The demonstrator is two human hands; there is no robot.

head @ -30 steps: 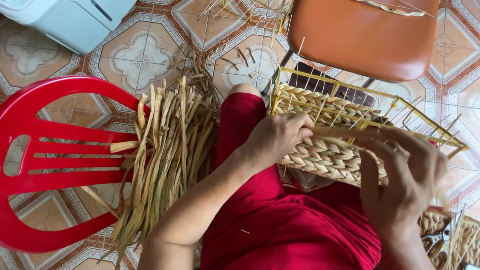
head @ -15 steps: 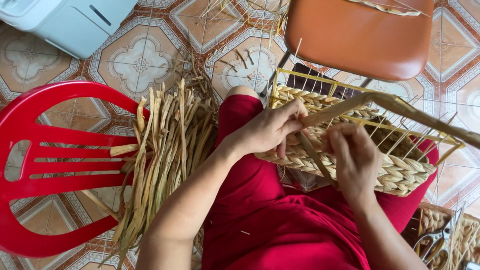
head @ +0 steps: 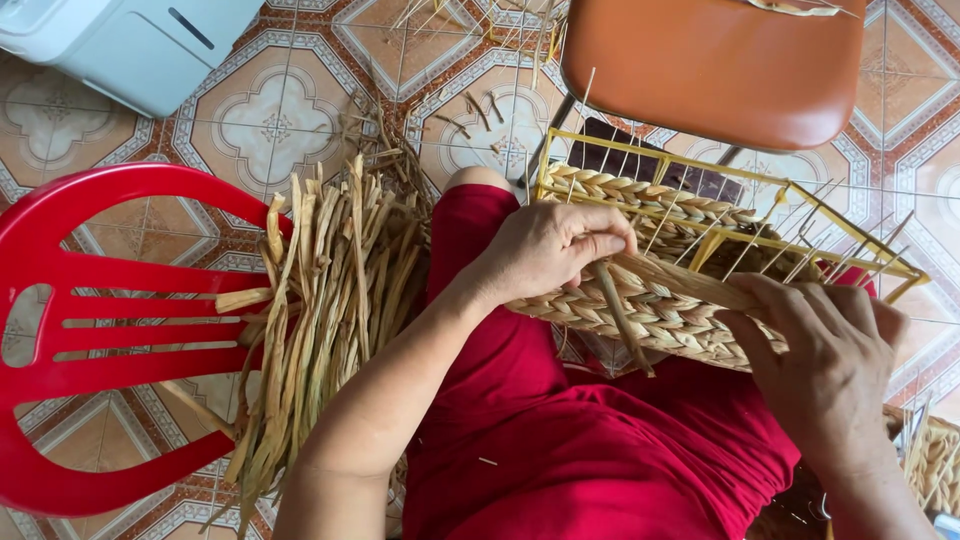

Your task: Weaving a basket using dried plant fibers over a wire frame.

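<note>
A half-woven basket of braided straw on a yellow wire frame rests across my red-clothed lap. My left hand presses on the basket's near-left side, its fingers pinching a flat straw strand that hangs down over the weave. My right hand grips the same long strand at the basket's near-right edge, fingers curled over it. Thin wire uprights stick up from the frame behind both hands.
A bundle of dried straw strands lies on the tiled floor left of my leg. A red plastic chair sits at the far left, an orange-brown seat above the basket, and a pale blue box at top left.
The basket has been turned in my lap. My right hand moved from the middle of the weave out to the right edge, drawing the strand along; my left hand stayed on the left side.
</note>
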